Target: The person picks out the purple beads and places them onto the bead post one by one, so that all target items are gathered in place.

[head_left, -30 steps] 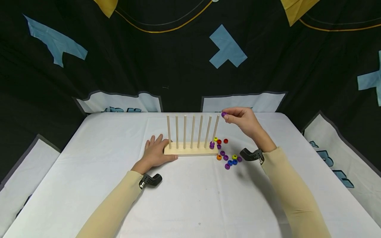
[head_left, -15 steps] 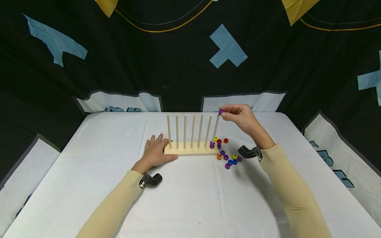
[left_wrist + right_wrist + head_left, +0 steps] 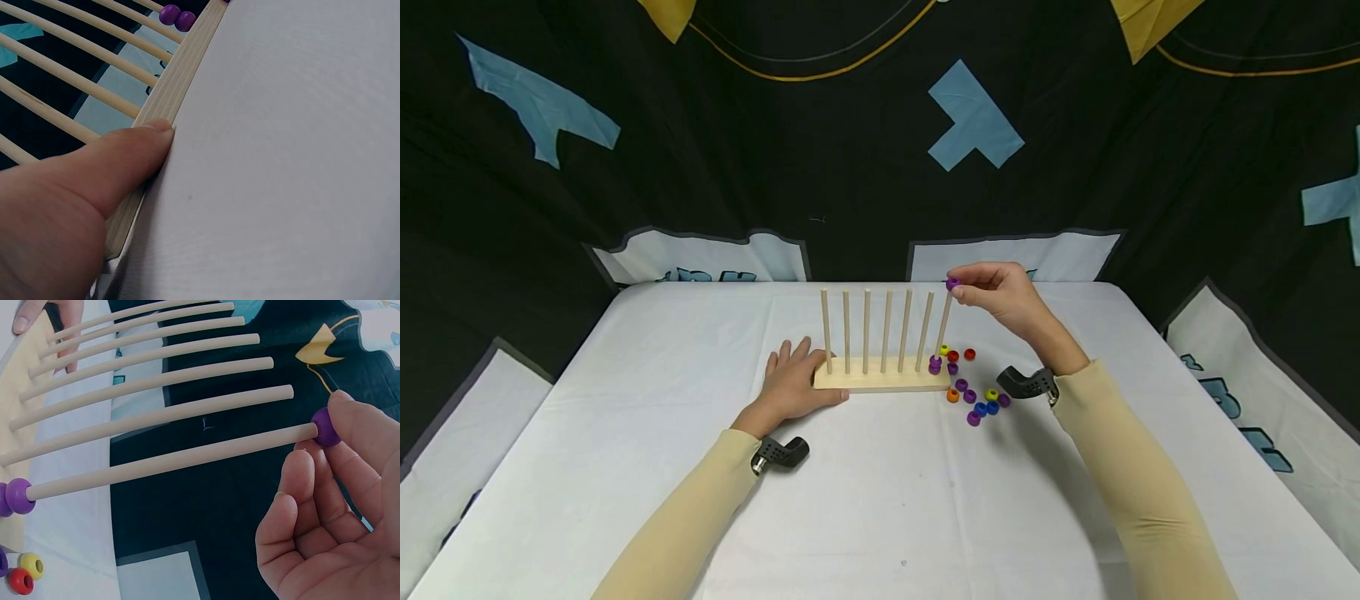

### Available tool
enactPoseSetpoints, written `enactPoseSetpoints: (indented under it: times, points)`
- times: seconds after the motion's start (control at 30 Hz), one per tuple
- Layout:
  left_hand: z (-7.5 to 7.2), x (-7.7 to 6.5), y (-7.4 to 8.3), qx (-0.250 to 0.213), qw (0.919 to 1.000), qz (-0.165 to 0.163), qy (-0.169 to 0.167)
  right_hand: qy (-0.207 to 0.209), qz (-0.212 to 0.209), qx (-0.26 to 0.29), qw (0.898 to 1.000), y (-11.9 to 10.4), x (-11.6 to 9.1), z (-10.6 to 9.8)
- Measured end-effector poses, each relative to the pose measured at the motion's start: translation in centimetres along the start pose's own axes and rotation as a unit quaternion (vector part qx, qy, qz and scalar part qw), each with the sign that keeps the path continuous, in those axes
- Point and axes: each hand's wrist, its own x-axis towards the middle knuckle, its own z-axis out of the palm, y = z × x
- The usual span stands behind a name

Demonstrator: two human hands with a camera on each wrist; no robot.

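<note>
A wooden peg rack point(image 3: 880, 382) with a row of upright dowels stands on the white table. My left hand point(image 3: 790, 388) grips its left end, the thumb point(image 3: 134, 153) along the front edge and the fingers behind. My right hand point(image 3: 1006, 298) pinches a purple bead point(image 3: 326, 427) between thumb and fingertips. That bead sits at the tip of the rightmost dowel point(image 3: 181, 459), touching it; how far it is on is hard to tell. Two purple beads point(image 3: 935, 365) are stacked at the foot of the same dowel. The other dowels carry no beads.
Loose beads lie right of the rack: a red bead point(image 3: 970, 354), an orange bead point(image 3: 952, 396), a yellow bead point(image 3: 992, 394), a blue bead point(image 3: 993, 407) and several purple ones. A black curtain point(image 3: 850, 183) hangs behind the table point(image 3: 850, 500).
My right hand has moved slightly left and brought the purple bead from beside the rightmost dowel onto its tip. The left hand and the rack have stayed in place.
</note>
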Motion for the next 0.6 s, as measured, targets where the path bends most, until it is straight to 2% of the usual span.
enactPoseSetpoints:
  times: [0.6]
  points:
    - [-0.06,-0.02,0.18,0.002,1.0000,-0.001,-0.001,-0.019,0.000,-0.011,1.000,0.44,0.19,0.02]
